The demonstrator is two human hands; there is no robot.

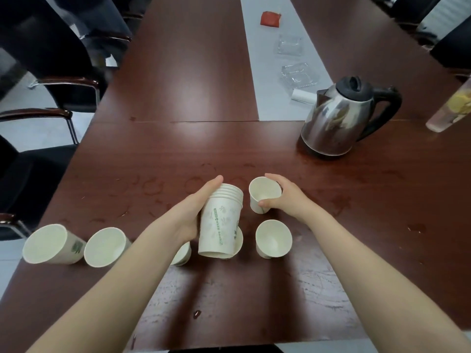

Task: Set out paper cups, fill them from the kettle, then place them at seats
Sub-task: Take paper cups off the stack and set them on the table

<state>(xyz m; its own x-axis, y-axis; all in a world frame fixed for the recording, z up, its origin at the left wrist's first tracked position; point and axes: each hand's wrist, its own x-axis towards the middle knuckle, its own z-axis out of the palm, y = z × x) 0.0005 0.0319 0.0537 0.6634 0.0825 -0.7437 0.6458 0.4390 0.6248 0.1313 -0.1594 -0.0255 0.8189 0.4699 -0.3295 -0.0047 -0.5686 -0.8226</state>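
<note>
My left hand (197,212) grips a stack of nested paper cups (220,222), held tilted above the table. My right hand (283,197) holds a single white paper cup (262,193) by its rim and side, just right of the stack. Several empty cups stand in a row near the table's front: one at far left (49,244), one beside it (105,247), one partly hidden behind my left forearm (182,254), one hidden under the stack, and one at right (272,239). The steel kettle (339,118) with a black handle stands at the right rear.
The dark wooden table (191,85) carries wet rings and droplets. Two glass ashtrays (299,73), a red packet (270,19) and a white roll lie on a grey runner. A drink bottle (452,108) stands at far right. Black chairs (58,64) line the left side.
</note>
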